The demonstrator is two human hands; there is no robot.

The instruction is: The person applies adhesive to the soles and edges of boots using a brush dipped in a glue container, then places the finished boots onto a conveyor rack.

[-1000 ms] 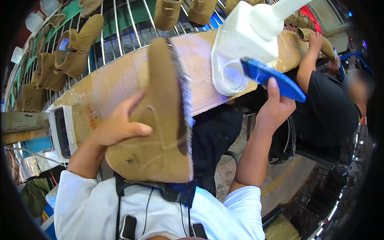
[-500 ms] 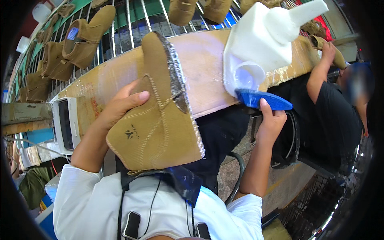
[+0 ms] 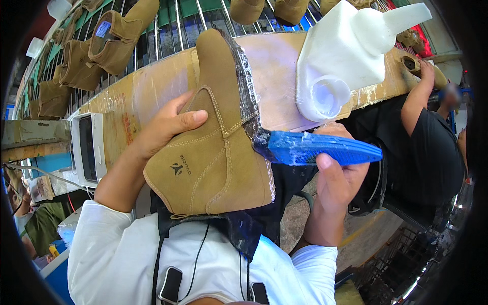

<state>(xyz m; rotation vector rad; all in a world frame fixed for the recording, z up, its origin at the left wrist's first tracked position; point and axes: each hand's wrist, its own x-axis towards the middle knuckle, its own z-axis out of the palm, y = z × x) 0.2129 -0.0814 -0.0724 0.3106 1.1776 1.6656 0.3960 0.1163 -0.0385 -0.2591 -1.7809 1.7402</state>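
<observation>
A tan boot upper [image 3: 203, 168] lies tilted across my lap, its toe toward the table and its rough dark lower edge facing right. My left hand [image 3: 175, 124] grips it, thumb on the outer side and fingers mostly hidden behind. In my right hand [image 3: 341, 173] is a blue brush [image 3: 325, 148], its handle smeared with a whitish, glue-like substance. The brush's dark, wet-looking tip touches the boot's lower edge near the heel seam. Beyond the brush, a white plastic jug [image 3: 340, 51] with a spout stands beside a small white cup [image 3: 329, 96] holding pale liquid.
Cardboard [image 3: 152, 86] covers the table front. Behind it, a metal rack [image 3: 178, 28] carries several tan boots [image 3: 117, 40]. A white-framed box with a dark front [image 3: 87, 147] stands at the left. A co-worker in black [image 3: 432, 147] handles another boot at the right.
My right hand has brought the brush from the white cup leftward to the boot's edge. My left hand still holds the boot, and the whole view has shifted slightly.
</observation>
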